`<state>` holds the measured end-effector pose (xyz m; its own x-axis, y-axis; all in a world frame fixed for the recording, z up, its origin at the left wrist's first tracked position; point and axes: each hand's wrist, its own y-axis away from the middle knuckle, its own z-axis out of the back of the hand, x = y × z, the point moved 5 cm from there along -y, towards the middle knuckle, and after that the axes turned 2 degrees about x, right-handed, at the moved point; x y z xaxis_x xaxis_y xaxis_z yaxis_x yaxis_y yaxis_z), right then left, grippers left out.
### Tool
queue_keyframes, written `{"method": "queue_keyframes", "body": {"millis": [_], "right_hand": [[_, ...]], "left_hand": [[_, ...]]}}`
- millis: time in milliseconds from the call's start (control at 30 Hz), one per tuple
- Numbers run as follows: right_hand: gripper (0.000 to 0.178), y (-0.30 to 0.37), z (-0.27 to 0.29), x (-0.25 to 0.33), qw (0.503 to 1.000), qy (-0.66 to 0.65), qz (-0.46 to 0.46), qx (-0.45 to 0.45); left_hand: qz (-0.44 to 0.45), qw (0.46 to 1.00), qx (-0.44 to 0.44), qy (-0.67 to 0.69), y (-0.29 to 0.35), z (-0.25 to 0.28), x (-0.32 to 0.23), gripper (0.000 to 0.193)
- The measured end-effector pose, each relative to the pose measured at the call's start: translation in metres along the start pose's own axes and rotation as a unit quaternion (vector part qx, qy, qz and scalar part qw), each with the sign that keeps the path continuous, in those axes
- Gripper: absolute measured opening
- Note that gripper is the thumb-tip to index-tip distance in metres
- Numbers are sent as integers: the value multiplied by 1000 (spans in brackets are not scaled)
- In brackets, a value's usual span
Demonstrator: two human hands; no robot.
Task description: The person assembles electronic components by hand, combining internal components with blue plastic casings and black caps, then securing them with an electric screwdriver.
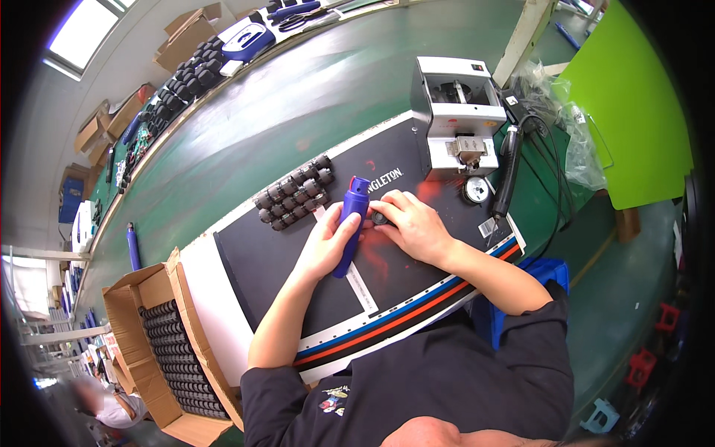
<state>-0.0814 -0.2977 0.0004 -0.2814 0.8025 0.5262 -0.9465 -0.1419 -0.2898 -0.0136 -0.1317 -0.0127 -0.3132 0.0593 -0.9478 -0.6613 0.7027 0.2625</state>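
My left hand is closed round a blue cylindrical tube, tilted, with a narrower top end that has a small hole and a bit of red. Close beside it, my right hand pinches a small black round part between thumb and fingers. Both hands are above a dark printed mat. Just beyond my left hand stand rows of small black cylindrical parts. A white strip like a ruler lies under my hands.
A white and black bench machine stands at the far right, beside a round gauge and a black handled tool. Left of the mat is a cardboard box packed with black parts. Another blue tube lies at the left.
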Motion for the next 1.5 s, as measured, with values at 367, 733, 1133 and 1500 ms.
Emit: {"method": "queue_keyframes", "body": {"millis": [367,733,1133,1500], "right_hand": [[48,3,48,-29,900,-420,-117,-15],[33,7,39,-33,916,-391,-84,24],[30,10,28,-34,942,-307,-78,110],[31,13,15,-31,947,-304,2,100]], "left_hand": [[-90,963,-35,-253,16,5,-29,49],[-195,859,-23,-473,15,-10,-45,56],[-212,781,-12,-587,16,-11,-38,56],[-199,743,-21,-638,17,-11,-27,60]]}}
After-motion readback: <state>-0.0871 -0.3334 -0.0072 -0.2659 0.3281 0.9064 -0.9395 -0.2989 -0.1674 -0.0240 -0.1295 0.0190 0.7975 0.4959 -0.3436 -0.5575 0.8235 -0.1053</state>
